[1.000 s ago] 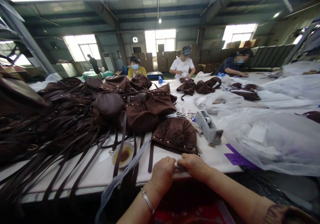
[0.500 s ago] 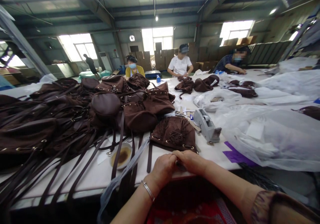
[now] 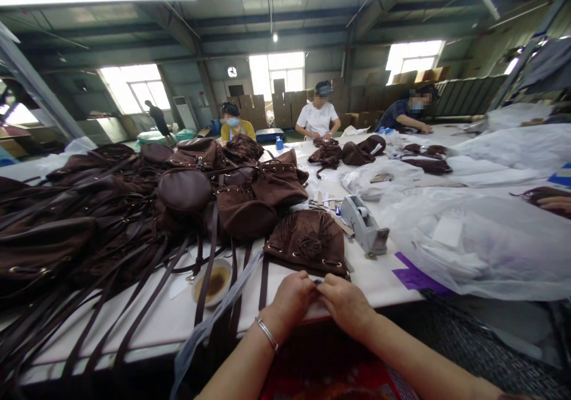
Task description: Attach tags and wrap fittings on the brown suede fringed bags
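Note:
My left hand (image 3: 292,299), with a silver bangle at its wrist, is closed at the table's front edge. Close against it, my right hand (image 3: 345,302) is closed too, fingertips meeting the left ones. A small dark bit shows between the fingers, too hidden to name. Just beyond both hands lies a brown fringed drawstring bag (image 3: 307,242) with metal eyelets along its near edge. A dark strap (image 3: 264,284) hangs from the bag's left side toward me.
Brown bags (image 3: 185,189) with long straps are heaped on the left. A bowl of brownish liquid (image 3: 214,284) stands among the straps. A grey tape dispenser (image 3: 363,224), clear plastic bags (image 3: 482,239) and purple tape (image 3: 417,275) lie to the right. Several people work across the table.
My right hand has turned and its fingertips have drawn slightly apart from the left hand's, showing a small dark bit between. The view has shifted a little.

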Demonstrator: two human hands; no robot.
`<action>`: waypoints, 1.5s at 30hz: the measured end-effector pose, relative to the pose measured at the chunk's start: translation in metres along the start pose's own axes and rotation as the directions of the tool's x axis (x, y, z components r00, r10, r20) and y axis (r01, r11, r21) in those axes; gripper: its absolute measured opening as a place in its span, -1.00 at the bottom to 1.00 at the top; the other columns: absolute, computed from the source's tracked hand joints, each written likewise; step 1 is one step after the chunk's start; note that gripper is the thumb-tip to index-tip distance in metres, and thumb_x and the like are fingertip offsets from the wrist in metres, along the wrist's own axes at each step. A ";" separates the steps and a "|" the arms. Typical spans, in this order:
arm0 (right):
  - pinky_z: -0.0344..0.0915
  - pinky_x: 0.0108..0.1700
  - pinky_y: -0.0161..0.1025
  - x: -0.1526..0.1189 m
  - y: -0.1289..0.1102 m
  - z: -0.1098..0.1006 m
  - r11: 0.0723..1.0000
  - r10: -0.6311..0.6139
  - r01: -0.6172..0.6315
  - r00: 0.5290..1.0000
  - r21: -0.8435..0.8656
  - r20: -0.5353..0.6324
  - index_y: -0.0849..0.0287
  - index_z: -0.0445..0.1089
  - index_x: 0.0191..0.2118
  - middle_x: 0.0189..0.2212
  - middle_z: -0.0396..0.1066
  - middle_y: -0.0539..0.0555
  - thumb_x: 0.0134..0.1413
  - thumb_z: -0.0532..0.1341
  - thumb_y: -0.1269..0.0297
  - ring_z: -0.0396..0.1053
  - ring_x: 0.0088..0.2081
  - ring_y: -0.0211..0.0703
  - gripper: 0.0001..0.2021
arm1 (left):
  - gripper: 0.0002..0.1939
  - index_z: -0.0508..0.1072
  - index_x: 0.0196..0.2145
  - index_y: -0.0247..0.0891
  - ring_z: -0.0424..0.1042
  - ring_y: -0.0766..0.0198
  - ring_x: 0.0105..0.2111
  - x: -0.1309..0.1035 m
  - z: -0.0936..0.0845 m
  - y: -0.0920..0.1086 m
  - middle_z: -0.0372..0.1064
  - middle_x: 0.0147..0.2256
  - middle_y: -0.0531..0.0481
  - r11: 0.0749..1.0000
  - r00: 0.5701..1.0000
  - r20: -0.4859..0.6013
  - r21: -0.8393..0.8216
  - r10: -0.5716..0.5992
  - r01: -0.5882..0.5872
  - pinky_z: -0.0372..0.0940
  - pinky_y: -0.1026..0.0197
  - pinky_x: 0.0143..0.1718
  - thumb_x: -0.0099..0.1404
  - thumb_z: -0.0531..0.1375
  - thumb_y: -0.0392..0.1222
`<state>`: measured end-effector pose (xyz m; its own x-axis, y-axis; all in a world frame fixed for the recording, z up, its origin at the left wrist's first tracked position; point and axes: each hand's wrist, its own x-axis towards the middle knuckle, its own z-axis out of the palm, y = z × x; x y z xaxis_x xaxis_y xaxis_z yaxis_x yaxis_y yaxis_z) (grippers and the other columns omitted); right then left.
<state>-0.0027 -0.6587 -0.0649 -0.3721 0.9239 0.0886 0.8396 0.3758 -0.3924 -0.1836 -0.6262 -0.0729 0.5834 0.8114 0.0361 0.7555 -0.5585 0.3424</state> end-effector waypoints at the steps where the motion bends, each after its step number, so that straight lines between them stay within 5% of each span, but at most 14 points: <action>1: 0.31 -0.12 -0.24 0.000 -0.002 0.005 0.999 0.041 -0.041 0.999 -0.023 0.016 0.16 0.51 -0.21 -0.23 0.46 0.14 0.27 0.08 0.39 0.44 -0.20 -0.10 -0.77 | -0.81 0.56 -0.36 -0.26 0.39 0.26 -0.33 0.001 -0.002 0.002 0.42 -0.35 -0.05 1.000 1.000 0.011 0.000 -0.007 0.007 0.24 0.26 -0.28 0.36 0.19 -0.18; 4: 0.31 -0.15 -0.27 0.004 -0.001 0.018 0.996 0.077 -0.076 0.997 -0.049 0.026 0.18 0.52 -0.22 -0.26 0.47 0.15 0.31 0.04 0.41 0.43 -0.26 -0.14 -0.72 | -0.81 0.56 -0.37 -0.26 0.41 0.24 -0.33 0.003 -0.012 0.008 0.43 -0.35 -0.05 1.000 0.999 0.050 0.005 -0.020 0.019 0.26 0.25 -0.28 0.34 0.19 -0.18; 10: 0.30 -0.17 -0.29 0.018 0.027 0.010 0.967 -0.245 0.241 0.968 0.080 0.046 0.20 0.52 -0.30 -0.33 0.44 0.10 0.28 0.11 0.38 0.41 -0.26 -0.16 -0.77 | -0.78 0.54 -0.14 -0.16 0.45 0.18 -0.26 -0.003 -0.041 0.007 0.44 -0.22 -0.04 0.999 0.993 0.111 0.020 0.030 -0.032 0.29 0.23 -0.22 0.23 0.26 -0.17; 14: 0.28 -0.21 -0.30 0.023 0.033 -0.002 0.944 -0.309 0.296 0.948 0.149 0.080 0.18 0.52 -0.37 -0.35 0.43 0.08 0.22 0.14 0.39 0.40 -0.29 -0.18 -0.78 | -0.80 0.54 -0.17 -0.17 0.46 0.17 -0.24 -0.004 -0.042 0.002 0.46 -0.21 -0.06 0.999 0.984 0.178 0.051 0.006 -0.016 0.30 0.21 -0.17 0.27 0.17 -0.26; 16: 0.28 -0.18 -0.29 0.023 0.029 -0.002 0.950 -0.269 0.259 0.962 0.174 0.037 0.18 0.52 -0.36 -0.34 0.46 0.09 0.22 0.11 0.43 0.42 -0.26 -0.16 -0.77 | -0.77 0.55 -0.25 -0.24 0.47 0.15 -0.25 -0.002 -0.033 0.004 0.48 -0.25 -0.11 0.997 0.986 0.157 0.069 -0.049 0.039 0.30 0.18 -0.16 0.30 0.08 -0.34; 19: 0.27 -0.13 -0.26 0.021 0.014 0.003 0.978 0.041 -0.026 0.997 0.208 -0.068 0.18 0.51 -0.25 -0.29 0.53 0.12 0.28 0.06 0.37 0.45 -0.20 -0.12 -0.74 | -0.72 0.53 -0.21 -0.31 0.47 0.11 -0.22 -0.001 -0.018 0.012 0.50 -0.22 -0.20 0.989 0.988 0.072 0.067 -0.140 0.135 0.30 0.16 -0.16 0.31 0.02 -0.38; 21: 0.26 -0.18 -0.24 0.022 0.004 0.007 0.951 0.260 -0.248 0.965 0.184 -0.046 0.20 0.51 -0.27 -0.31 0.56 0.14 0.31 0.05 0.28 0.48 -0.23 -0.09 -0.71 | -0.71 0.53 -0.20 -0.32 0.48 0.10 -0.22 -0.001 -0.010 0.019 0.51 -0.22 -0.22 0.979 0.980 0.026 0.045 -0.198 0.197 0.30 0.16 -0.18 0.32 0.01 -0.36; 23: 0.23 -0.26 -0.24 0.026 -0.002 0.011 0.930 0.348 -0.345 0.938 0.129 0.004 0.22 0.51 -0.34 -0.36 0.57 0.17 0.29 0.07 0.25 0.48 -0.29 -0.07 -0.70 | -0.71 0.54 -0.22 -0.32 0.49 0.11 -0.23 -0.001 -0.003 0.026 0.53 -0.24 -0.22 0.969 0.969 0.001 0.014 -0.247 0.247 0.30 0.17 -0.21 0.34 0.01 -0.33; 29: 0.15 -0.34 -0.26 0.050 -0.004 0.001 0.962 0.269 -0.272 0.957 0.022 0.106 0.22 0.55 -0.40 -0.38 0.58 0.18 0.08 0.19 0.39 0.47 -0.33 -0.08 -0.83 | -0.75 0.51 -0.22 -0.28 0.50 0.11 -0.23 -0.010 0.001 0.034 0.53 -0.23 -0.17 0.946 0.947 -0.033 -0.077 -0.319 0.316 0.29 0.17 -0.22 0.36 0.03 -0.23; 33: 0.14 -0.34 -0.26 0.062 -0.010 -0.013 0.988 0.157 -0.151 0.968 -0.042 0.198 0.19 0.56 -0.45 -0.38 0.59 0.19 -0.02 0.24 0.43 0.49 -0.31 -0.02 -0.88 | -0.74 0.46 -0.07 -0.22 0.49 0.08 -0.23 -0.025 -0.018 0.025 0.49 -0.18 -0.13 0.984 0.984 -0.013 -0.018 -0.179 0.178 0.30 0.15 -0.23 0.34 0.10 -0.14; 36: 0.15 -0.33 -0.25 0.065 -0.016 -0.018 0.993 0.111 -0.097 0.967 -0.070 0.227 0.19 0.56 -0.45 -0.37 0.60 0.20 -0.06 0.26 0.44 0.50 -0.29 0.01 -0.90 | -0.73 0.49 -0.12 -0.26 0.48 0.08 -0.26 -0.026 -0.028 0.015 0.48 -0.21 -0.16 0.991 0.993 0.080 0.104 -0.089 0.080 0.32 0.13 -0.23 0.36 0.02 -0.27; 40: 0.19 -0.30 -0.25 0.058 -0.018 -0.011 0.987 0.151 -0.137 0.974 -0.089 0.172 0.20 0.57 -0.35 -0.30 0.61 0.20 0.09 0.18 0.39 0.51 -0.24 -0.02 -0.82 | -0.68 0.51 -0.14 -0.29 0.48 0.06 -0.21 -0.018 -0.023 0.014 0.49 -0.21 -0.19 0.989 0.990 0.107 0.120 -0.094 0.081 0.34 0.11 -0.16 0.32 0.00 -0.41; 45: 0.22 -0.30 -0.25 0.048 -0.018 -0.001 0.973 0.213 -0.196 0.967 -0.125 0.139 0.29 0.55 -0.28 -0.31 0.60 0.25 0.24 0.07 0.34 0.52 -0.26 -0.04 -0.71 | -0.67 0.48 -0.09 -0.35 0.49 0.03 -0.18 -0.019 -0.009 0.037 0.49 -0.18 -0.27 0.971 0.976 0.040 0.113 -0.214 0.209 0.36 0.05 -0.10 0.36 -0.04 -0.41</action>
<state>-0.0352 -0.6213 -0.0526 -0.2363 0.9635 -0.1254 0.9391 0.1934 -0.2841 -0.1697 -0.6604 -0.0528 0.4194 0.9047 -0.0754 0.8894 -0.3928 0.2337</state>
